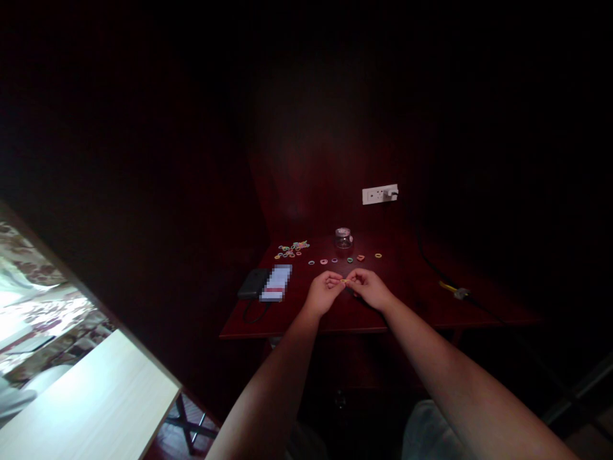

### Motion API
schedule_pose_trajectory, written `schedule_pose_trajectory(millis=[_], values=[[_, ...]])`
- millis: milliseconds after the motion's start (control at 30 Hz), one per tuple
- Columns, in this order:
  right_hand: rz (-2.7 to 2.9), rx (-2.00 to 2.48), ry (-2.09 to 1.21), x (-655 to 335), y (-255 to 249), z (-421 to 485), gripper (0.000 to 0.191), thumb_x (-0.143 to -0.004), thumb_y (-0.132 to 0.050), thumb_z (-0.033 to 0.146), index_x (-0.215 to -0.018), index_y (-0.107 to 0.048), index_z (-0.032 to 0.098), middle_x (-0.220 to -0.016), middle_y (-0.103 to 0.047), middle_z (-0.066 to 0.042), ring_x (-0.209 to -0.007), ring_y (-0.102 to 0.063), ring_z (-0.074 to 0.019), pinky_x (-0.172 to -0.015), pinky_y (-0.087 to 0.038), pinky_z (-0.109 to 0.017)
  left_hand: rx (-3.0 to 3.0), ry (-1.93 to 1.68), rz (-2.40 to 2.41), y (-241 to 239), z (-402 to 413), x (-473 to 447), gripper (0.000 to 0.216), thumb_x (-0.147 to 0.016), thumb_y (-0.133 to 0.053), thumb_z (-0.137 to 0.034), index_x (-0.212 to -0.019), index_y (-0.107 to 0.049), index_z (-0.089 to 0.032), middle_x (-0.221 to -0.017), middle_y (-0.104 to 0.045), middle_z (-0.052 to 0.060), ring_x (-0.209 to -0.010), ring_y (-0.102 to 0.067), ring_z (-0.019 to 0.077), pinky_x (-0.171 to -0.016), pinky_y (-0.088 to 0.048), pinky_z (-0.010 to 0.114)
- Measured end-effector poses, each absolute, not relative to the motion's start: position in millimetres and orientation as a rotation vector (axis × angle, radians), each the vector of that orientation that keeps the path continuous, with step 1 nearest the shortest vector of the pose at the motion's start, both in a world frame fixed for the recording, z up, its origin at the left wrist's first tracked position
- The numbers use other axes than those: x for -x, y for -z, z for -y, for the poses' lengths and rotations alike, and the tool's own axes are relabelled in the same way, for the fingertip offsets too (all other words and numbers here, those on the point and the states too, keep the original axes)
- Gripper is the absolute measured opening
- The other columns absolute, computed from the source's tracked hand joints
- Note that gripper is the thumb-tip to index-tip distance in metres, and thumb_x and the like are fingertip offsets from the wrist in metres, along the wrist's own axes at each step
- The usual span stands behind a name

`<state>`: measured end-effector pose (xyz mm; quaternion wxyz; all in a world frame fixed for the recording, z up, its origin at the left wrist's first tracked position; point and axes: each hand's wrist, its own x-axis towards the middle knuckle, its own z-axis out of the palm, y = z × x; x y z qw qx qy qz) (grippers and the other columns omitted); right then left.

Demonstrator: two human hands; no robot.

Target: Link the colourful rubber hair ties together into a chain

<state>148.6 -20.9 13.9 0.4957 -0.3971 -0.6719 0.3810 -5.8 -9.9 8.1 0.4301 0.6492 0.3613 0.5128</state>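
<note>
Above the dark red desktop, my left hand and my right hand meet, fingertips pinching a small yellow hair tie between them. Just beyond the fingers lies a loose row of small ring-shaped hair ties: a light blue one, a pink one, a purple one, a green one, red ones and a yellow one. Farther left is a scattered pile of multicoloured hair ties. A clear jar with a lid stands behind the row.
Left of my hands, a phone with a lit, blurred screen lies against a black box-like device with a cable. A wall socket holds a plug. On the right, a dark cable has a yellow part. A pale table stands lower left.
</note>
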Motion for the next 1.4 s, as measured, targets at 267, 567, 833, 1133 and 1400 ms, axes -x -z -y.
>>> schedule_pose_trajectory(millis=[267, 567, 833, 1133, 1400], values=[[1.619, 0.959, -0.922, -148.4, -13.4, 19.5, 0.027, -0.065, -0.064, 0.04, -0.071, -0.054, 0.015, -0.049, -0.049, 0.004, -0.043, -0.043, -0.0076, -0.042, -0.032, -0.019, -1.66, -1.28, -0.921, -8.7, 10.0, 6.4, 0.019, -0.065, -0.066, -0.025, -0.078, -0.06, -0.012, -0.071, -0.062, 0.004, -0.065, -0.057, 0.0113, -0.063, -0.045, 0.024], [1.641, 0.98, -0.971, -150.2, -13.5, 21.7, 0.03, -0.066, -0.064, 0.043, -0.073, -0.058, 0.014, -0.045, -0.048, 0.005, -0.041, -0.04, -0.0073, -0.042, -0.028, -0.019, -1.687, -1.302, -0.961, -11.4, 13.4, 5.8, 0.018, -0.065, -0.065, -0.025, -0.074, -0.055, -0.013, -0.069, -0.06, 0.002, -0.062, -0.056, 0.0105, -0.059, -0.042, 0.021], [1.641, 0.995, -0.942, -149.6, -12.9, 21.1, 0.028, -0.067, -0.063, 0.04, -0.069, -0.057, 0.014, -0.048, -0.052, 0.002, -0.043, -0.043, -0.0075, -0.041, -0.031, -0.019, -1.729, -1.281, -0.955, -4.5, 10.2, 6.1, 0.022, -0.068, -0.064, -0.03, -0.073, -0.049, -0.015, -0.06, -0.051, -0.003, -0.05, -0.044, 0.0053, -0.048, -0.032, 0.016], [1.561, 0.946, -1.01, -147.2, -16.4, 22.8, 0.021, -0.066, -0.06, 0.035, -0.068, -0.051, 0.016, -0.053, -0.052, 0.004, -0.042, -0.043, -0.0066, -0.041, -0.032, -0.019, -1.783, -1.219, -0.904, -8.1, 15.5, 4.5, 0.016, -0.07, -0.062, -0.026, -0.077, -0.052, -0.014, -0.068, -0.054, 0.0, -0.06, -0.05, 0.0078, -0.054, -0.038, 0.018], [1.561, 0.905, -1.042, -146.9, -17.5, 24.0, 0.016, -0.063, -0.06, 0.028, -0.069, -0.052, 0.016, -0.05, -0.047, 0.006, -0.041, -0.039, -0.0054, -0.04, -0.029, -0.018, -1.74, -1.227, -0.925, -7.2, 12.2, 5.0, 0.013, -0.07, -0.061, -0.022, -0.076, -0.054, -0.014, -0.066, -0.056, 0.001, -0.061, -0.051, 0.0087, -0.056, -0.04, 0.019]])
